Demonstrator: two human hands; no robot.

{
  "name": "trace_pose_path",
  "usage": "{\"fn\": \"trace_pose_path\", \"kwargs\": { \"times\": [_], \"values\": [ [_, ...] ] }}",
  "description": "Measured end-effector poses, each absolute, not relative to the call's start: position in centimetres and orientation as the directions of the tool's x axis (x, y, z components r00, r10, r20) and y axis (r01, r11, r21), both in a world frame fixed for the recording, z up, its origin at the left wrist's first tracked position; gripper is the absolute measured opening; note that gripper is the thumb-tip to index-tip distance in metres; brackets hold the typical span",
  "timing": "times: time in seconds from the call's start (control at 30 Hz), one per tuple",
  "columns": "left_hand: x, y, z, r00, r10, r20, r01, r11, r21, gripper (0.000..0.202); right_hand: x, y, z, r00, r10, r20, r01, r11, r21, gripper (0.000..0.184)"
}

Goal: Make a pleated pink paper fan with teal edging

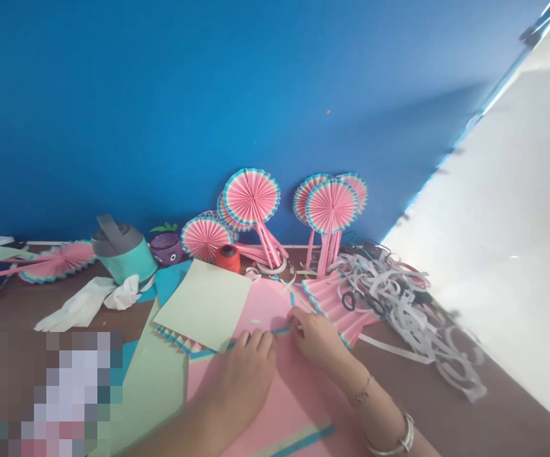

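My left hand (244, 374) lies on a pink paper sheet (284, 393) with its fingers curled down onto the sheet's blue-edged fold. My right hand (317, 339) pinches the same blue edge strip (282, 330) just to the right. A pale green sheet (206, 304) lies tilted over the pink sheet's upper left corner. A pleated pink fan piece (335, 301) sits just beyond my right hand.
Several finished pink paper fans (251, 197) lean on the blue wall. A heap of white paper trimmings (413, 311) lies at the right, near a white wall. An orange thread spool (228, 257), a teal roll (125, 254) and white cloth (84, 304) sit at the left.
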State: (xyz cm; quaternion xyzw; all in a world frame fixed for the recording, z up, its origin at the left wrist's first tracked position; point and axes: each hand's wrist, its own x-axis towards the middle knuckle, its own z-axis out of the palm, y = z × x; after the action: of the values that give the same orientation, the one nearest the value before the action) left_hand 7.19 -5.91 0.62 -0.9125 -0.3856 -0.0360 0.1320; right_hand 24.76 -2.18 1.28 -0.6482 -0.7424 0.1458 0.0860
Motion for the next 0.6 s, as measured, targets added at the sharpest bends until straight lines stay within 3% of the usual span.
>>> {"fn": "trace_pose_path", "kwargs": {
  "times": [0.13,0.3,0.6],
  "values": [
    [7.1,-6.1,0.8,0.688,0.705,0.172,0.725,-0.656,-0.21,0.021,25.2,-2.0,1.0,-0.105,0.992,-0.065,0.914,0.07,-0.4,0.017],
    [7.0,-6.0,1.2,0.668,0.703,0.246,0.744,-0.643,-0.181,0.039,26.0,-1.7,-0.2,-0.049,0.998,-0.05,0.867,0.017,-0.498,0.006],
    [6.9,-6.0,0.1,0.641,0.732,0.23,0.765,-0.633,-0.118,0.032,26.9,-1.6,-0.4,-0.136,0.99,-0.024,0.775,0.091,-0.626,0.016]
  ]
}}
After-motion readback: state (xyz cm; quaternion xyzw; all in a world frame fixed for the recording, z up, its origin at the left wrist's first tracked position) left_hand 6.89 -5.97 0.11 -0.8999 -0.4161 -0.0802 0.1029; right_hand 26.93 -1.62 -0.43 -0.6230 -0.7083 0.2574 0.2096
